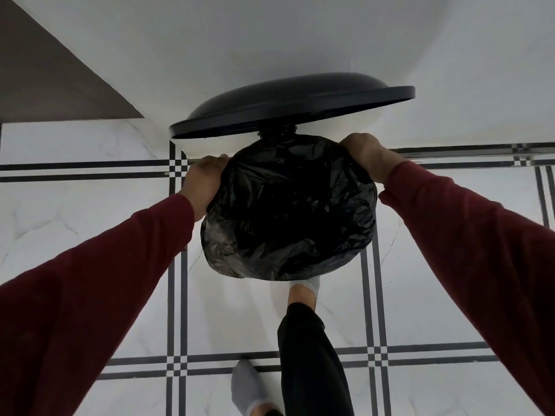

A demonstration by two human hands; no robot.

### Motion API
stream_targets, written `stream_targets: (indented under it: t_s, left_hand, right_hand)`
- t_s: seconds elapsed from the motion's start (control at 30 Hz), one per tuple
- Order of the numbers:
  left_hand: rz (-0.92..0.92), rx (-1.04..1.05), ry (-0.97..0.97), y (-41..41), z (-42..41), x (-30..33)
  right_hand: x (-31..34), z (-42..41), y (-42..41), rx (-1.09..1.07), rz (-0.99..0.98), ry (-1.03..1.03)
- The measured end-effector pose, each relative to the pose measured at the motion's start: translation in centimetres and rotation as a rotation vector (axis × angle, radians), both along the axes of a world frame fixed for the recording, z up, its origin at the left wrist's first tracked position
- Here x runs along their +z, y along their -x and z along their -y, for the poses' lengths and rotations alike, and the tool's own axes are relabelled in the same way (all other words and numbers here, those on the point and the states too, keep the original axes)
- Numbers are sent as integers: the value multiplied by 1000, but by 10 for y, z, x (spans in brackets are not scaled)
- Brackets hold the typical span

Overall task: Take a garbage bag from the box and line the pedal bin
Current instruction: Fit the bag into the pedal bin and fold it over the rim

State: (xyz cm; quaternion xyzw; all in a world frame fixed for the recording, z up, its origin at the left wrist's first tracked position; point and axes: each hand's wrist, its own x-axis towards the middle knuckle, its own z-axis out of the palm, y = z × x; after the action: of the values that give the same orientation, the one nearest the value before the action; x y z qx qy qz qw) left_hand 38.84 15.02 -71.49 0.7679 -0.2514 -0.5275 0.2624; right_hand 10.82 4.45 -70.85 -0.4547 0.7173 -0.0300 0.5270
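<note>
The black garbage bag (288, 211) is spread over the mouth of the pedal bin and folded down over its rim, hiding the bin's body. The bin's round black lid (288, 100) stands raised behind it against the white wall. My left hand (201, 181) grips the bag's edge at the rim's left side. My right hand (368, 156) grips the bag's edge at the rim's upper right. A foot in a grey sock (303, 291) is pressed at the bin's front base, where the pedal is hidden. The bag box is not in view.
The floor is white marble tile with black striped borders (177, 295). A white wall (270, 40) runs behind the bin, with a dark brown surface (45, 79) at the upper left. My other socked foot (249, 388) stands on the floor below.
</note>
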Motion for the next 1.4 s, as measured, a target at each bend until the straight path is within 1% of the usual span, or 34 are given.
stream_targets:
  t_s: [0.03, 0.1, 0.13, 0.17, 0.23, 0.3, 0.43, 0.53, 0.6, 0.67, 0.77, 0.8, 0.87, 0.9, 0.93, 0.97, 1.0, 1.03, 1.07, 1.1, 1.13, 1.17, 1.2, 1.23, 1.27, 1.33, 1.37, 1.4]
  left_hand:
    - [67, -21, -3, -2, -3, -2]
    - [136, -71, -43, -4, -9, -3]
    - [192, -114, -55, -3, -10, -3]
    - [175, -85, -76, -1, -10, -4]
    - [80, -2, -99, 5, -10, -3]
    - [41, 53, -120, 8, -14, -8]
    - [90, 133, -93, 16, -17, -7]
    - [114, 156, -72, 22, -21, -8]
    - [126, 165, -17, 22, -24, -11]
    - [141, 148, -24, 21, -28, -13]
    - [58, 131, -56, 20, -28, -14]
    - [53, 130, -60, 20, -27, -14]
    - [85, 134, -72, 18, -26, -15]
    - [98, 139, -79, 19, -26, -15]
    - [123, 145, -79, 20, -27, -14]
    - [181, 161, -56, 24, -31, -12]
    - [287, 180, 0, 27, -37, -8]
    - [441, 183, 81, 32, -44, -4]
    - [600, 160, 194, 39, -52, 4]
    - [721, 88, 316, 45, -60, 12]
    - [794, -9, 417, 53, -67, 16]
    - [827, -112, 475, 58, -74, 16]
    - [840, -201, 488, 64, -80, 12]
    - [848, -267, 471, 67, -85, 7]
    - [845, -315, 437, 68, -89, 1]
    - [829, -365, 391, 69, -94, -9]
    - [827, -380, 387, 69, -95, -14]
    - [834, -395, 386, 69, -96, -19]
  right_hand:
    - [4, 0, 2, -71, 75, -43]
    - [5, -2, 10, -238, 242, -170]
    - [2, -3, 13, -234, 285, -166]
    - [0, -6, 13, -218, 293, -132]
    - [-8, -9, 10, -229, 269, -97]
    - [-14, -9, 2, -292, 239, -82]
    - [-17, -10, -14, -375, 150, -54]
    - [-14, -12, -17, -393, 151, -47]
    - [-14, -11, -14, -347, 114, -18]
    - [-15, -11, -11, -228, 11, 56]
    - [-21, -13, -5, -139, -97, 145]
    - [-22, -12, -4, -111, -127, 137]
    - [-22, -12, -4, -140, -169, 73]
    - [-20, -11, -5, -158, -210, 54]
    - [-16, -13, -7, -148, -292, 65]
    - [-12, -17, -9, -104, -420, 120]
    - [-5, -23, -10, -73, -560, 249]
    - [2, -34, -12, -78, -618, 452]
    - [11, -49, -15, -100, -561, 714]
    - [19, -69, -21, -96, -414, 967]
    - [26, -93, -31, -29, -247, 1089]
    - [25, -114, -41, 102, -106, 1083]
    - [19, -131, -52, 267, -37, 958]
    - [2, -142, -65, 431, -37, 775]
    - [-16, -146, -76, 580, -88, 579]
    - [-51, -136, -87, 822, -236, 253]
    - [-64, -128, -90, 896, -288, 117]
    - [-71, -119, -91, 937, -299, -7]
